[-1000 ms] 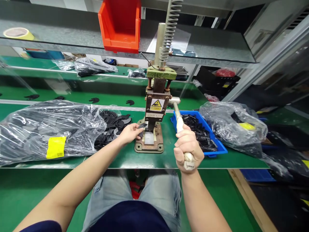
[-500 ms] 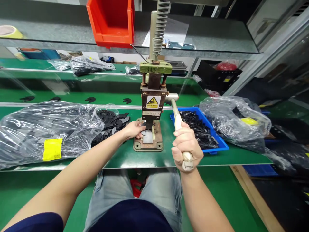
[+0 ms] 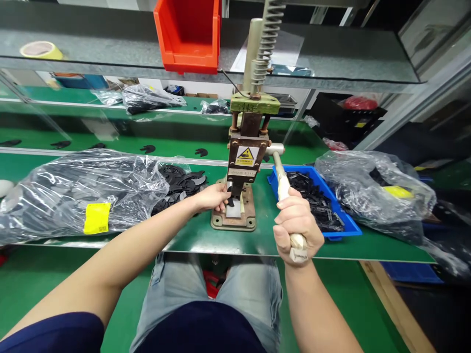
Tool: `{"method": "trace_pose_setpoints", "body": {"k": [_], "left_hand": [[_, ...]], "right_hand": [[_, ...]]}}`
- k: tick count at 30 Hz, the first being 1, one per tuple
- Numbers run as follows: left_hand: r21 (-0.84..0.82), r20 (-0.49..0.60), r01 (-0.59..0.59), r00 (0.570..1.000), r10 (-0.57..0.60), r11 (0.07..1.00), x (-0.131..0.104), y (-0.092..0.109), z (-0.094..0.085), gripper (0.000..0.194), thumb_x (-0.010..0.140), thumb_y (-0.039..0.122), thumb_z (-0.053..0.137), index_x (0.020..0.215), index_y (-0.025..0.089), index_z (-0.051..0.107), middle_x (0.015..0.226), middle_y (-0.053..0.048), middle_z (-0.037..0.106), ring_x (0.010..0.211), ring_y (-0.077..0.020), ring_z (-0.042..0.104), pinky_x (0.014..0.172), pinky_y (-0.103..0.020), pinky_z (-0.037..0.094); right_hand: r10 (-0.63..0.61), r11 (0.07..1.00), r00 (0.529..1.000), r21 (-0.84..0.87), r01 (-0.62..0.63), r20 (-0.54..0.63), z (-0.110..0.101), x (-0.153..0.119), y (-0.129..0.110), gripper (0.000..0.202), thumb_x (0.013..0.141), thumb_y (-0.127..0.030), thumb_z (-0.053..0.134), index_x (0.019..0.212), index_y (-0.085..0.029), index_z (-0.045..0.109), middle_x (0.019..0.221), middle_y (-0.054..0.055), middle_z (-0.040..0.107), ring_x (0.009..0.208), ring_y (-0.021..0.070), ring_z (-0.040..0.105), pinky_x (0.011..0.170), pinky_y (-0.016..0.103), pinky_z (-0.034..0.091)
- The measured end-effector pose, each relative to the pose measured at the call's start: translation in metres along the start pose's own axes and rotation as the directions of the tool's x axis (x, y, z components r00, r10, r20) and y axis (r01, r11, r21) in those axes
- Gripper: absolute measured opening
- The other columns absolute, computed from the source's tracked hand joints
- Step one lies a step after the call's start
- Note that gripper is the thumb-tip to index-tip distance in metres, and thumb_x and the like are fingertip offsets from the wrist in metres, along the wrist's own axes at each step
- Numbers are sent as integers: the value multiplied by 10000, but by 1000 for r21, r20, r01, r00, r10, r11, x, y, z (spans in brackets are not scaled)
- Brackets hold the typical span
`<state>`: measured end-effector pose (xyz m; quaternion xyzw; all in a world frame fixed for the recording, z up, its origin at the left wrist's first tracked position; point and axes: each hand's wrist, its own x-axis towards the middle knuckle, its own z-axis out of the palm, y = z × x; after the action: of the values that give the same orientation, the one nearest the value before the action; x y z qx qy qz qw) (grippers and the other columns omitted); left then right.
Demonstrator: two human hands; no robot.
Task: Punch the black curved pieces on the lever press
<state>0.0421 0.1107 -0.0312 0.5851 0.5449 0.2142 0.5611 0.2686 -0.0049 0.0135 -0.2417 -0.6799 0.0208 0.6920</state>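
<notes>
A hand press [image 3: 247,152] stands on the green bench, its ram low over the base plate [image 3: 233,224]. Between the fingertips of my left hand [image 3: 216,197] is a flat black curved part [image 3: 230,200], held at the left side of the ram above a pale pad [image 3: 233,211]. The fingers hide part of that piece. My right hand [image 3: 299,223] is wrapped around the press lever [image 3: 282,181], whose taped grip points toward me. To the left, loose black curved parts [image 3: 180,184] lie in a pile at the mouth of a clear plastic bag [image 3: 91,189].
A blue tray [image 3: 353,228] of small black parts sits right of the press, beside another plastic bag [image 3: 375,181]. An orange bin [image 3: 189,44] and a tape roll [image 3: 41,50] are on the shelf above. Several black parts [image 3: 147,148] lie along the back strip.
The view has shifted, so the bench contents appear farther right. More of the black part shows beside the ram at my left fingertips. My right hand stays on the lever.
</notes>
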Motion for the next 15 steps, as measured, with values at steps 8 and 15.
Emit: {"method": "trace_pose_setpoints", "body": {"k": [8, 15], "left_hand": [[775, -17, -294, 876, 483, 560, -43, -9, -91, 252, 941, 395, 630, 1010, 207, 784, 1062, -86, 746, 1053, -260, 672, 989, -402, 518], [963, 147, -242, 842, 519, 120, -67, -56, -29, 381, 1006, 354, 555, 1283, 174, 744, 1493, -182, 610, 1370, -390, 486, 1095, -593, 377]], "right_hand": [[22, 1000, 1000, -1, -22, -18, 2, 0, -1, 194, 857, -265, 727, 705, -247, 608, 703, -26, 640, 864, 209, 675, 1097, 651, 519], [7, 1000, 1000, -8, -7, -20, 2, 1, 0, 196, 853, -233, 717, 702, -241, 592, 699, -29, 629, 856, 210, 668, 1098, 635, 514]]}}
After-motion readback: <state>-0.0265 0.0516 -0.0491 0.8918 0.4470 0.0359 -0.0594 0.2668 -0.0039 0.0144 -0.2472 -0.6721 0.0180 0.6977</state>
